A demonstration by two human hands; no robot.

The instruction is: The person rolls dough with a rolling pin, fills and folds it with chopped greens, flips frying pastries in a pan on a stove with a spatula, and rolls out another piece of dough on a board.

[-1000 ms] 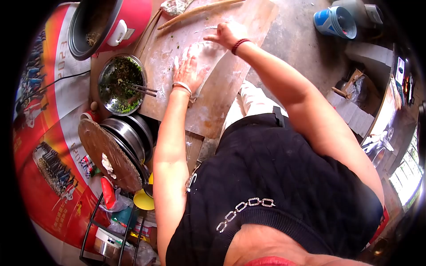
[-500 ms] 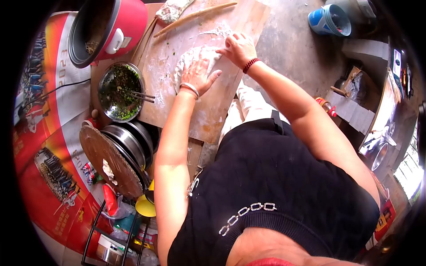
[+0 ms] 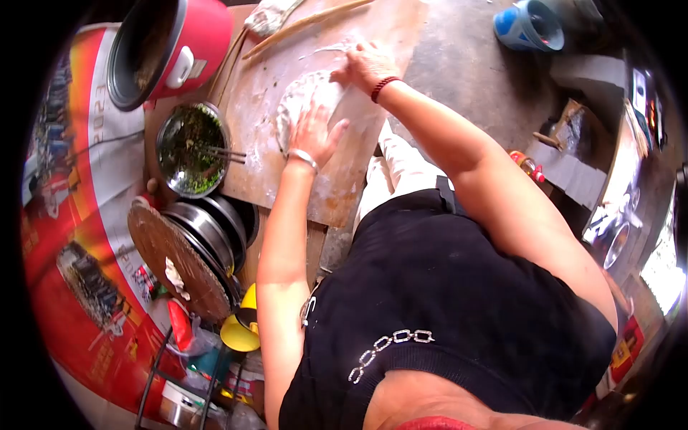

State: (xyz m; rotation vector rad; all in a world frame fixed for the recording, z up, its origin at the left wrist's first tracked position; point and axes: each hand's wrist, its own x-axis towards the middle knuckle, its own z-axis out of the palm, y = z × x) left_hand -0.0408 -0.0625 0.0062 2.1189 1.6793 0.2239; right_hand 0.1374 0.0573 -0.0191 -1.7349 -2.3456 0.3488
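Observation:
A flat white sheet of dough (image 3: pixel 292 104) lies on the floured wooden board (image 3: pixel 330 183). My left hand (image 3: pixel 314 136) rests on its lower part, palm down, with the fingers spread and the thumb apart. At the upper right edge of the dough, my right hand (image 3: pixel 365 66) has its fingers bent and pressed together on the rim; blur softens the fingertips. Above the dough, a long wooden rolling stick (image 3: pixel 308 27) lies on the board, close to a floury bag (image 3: pixel 265 21).
Left of the board are a red cooker (image 3: pixel 204 43), a steel bowl of chopped greens (image 3: pixel 188 175) with chopsticks, and stacked pans (image 3: pixel 204 233) beside a round brown board (image 3: pixel 168 261). A blue bucket (image 3: pixel 527 27) stands at the upper right.
The dough, drawn out toward the right a second ago, now lies rounder and flatter. My right hand has shifted slightly left since half a second ago, and my left hand slightly lower.

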